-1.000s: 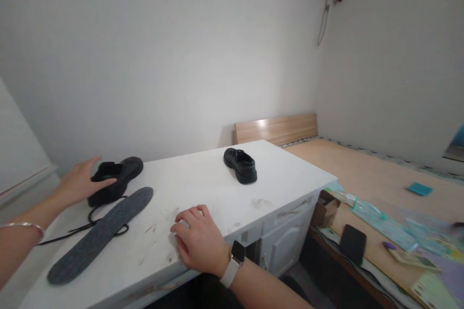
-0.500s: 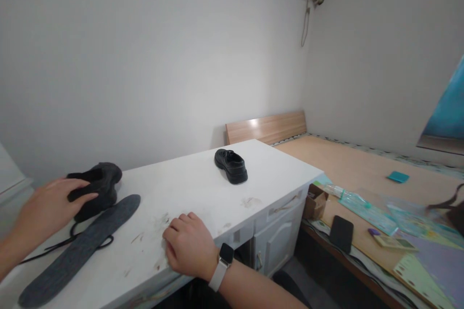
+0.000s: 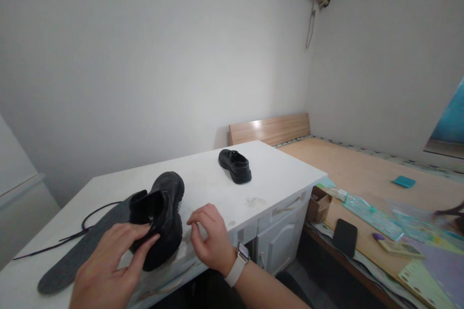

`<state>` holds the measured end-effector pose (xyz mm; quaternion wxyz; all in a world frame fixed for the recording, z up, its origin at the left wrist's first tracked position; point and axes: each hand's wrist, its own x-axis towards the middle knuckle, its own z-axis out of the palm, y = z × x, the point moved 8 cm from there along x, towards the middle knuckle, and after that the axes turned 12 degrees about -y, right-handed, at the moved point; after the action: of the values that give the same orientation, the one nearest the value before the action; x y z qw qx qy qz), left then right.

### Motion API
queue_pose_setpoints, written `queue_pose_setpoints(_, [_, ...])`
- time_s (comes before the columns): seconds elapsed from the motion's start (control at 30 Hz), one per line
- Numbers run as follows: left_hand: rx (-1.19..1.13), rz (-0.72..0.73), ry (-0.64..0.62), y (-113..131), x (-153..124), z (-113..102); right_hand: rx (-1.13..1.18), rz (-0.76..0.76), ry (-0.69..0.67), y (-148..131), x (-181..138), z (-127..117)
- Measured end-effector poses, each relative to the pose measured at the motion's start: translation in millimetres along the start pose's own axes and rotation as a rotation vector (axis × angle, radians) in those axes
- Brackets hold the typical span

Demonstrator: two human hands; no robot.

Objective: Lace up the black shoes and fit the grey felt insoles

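My left hand (image 3: 116, 256) pinches the collar of a black shoe (image 3: 165, 217), which is tilted over the white desk with its toe pointing away from me. Just right of that shoe, my right hand (image 3: 210, 236) hovers near the desk's front edge, its fingers curled and apart from the shoe; a gap shows between thumb and fingers. A grey insole (image 3: 76, 256) lies at the left, partly hidden behind the shoe. Beside it a loose black shoelace (image 3: 54, 244) trails across the desk. The second black shoe (image 3: 235, 166), laced, stands upright farther back.
The white desk (image 3: 203, 188) has drawers and a cupboard door below. To the right, a bed board (image 3: 348, 159) carries a black phone (image 3: 345, 237), a small cardboard box (image 3: 319, 205), plastic packaging (image 3: 373, 212) and papers. A white wall rises behind the desk.
My left hand has brought the black shoe from the far left to the desk's middle, near me. My right hand has lifted off the desktop and shifted slightly right.
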<state>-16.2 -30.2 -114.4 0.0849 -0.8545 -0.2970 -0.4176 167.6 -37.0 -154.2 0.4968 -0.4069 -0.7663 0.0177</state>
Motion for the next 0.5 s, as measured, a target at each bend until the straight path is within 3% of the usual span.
queue_pose_setpoints(0.1, [0.021,0.073,-0.011,14,2,8,0.099,0.129,0.266,46,-44,-62])
queue_pose_setpoints(0.2, [0.058,0.112,-0.027,20,2,13,-0.028,0.610,0.584,136,-132,-143])
queue_pose_setpoints(0.27, [0.070,0.133,-0.039,24,2,16,-0.088,0.784,0.716,183,-198,-193])
queue_pose_setpoints(0.37, [0.080,0.128,-0.048,25,1,21,-0.197,0.994,0.794,227,-294,-251])
queue_pose_setpoints(0.5, [0.097,0.075,-0.051,19,-9,32,-0.240,1.117,0.709,252,-391,-282])
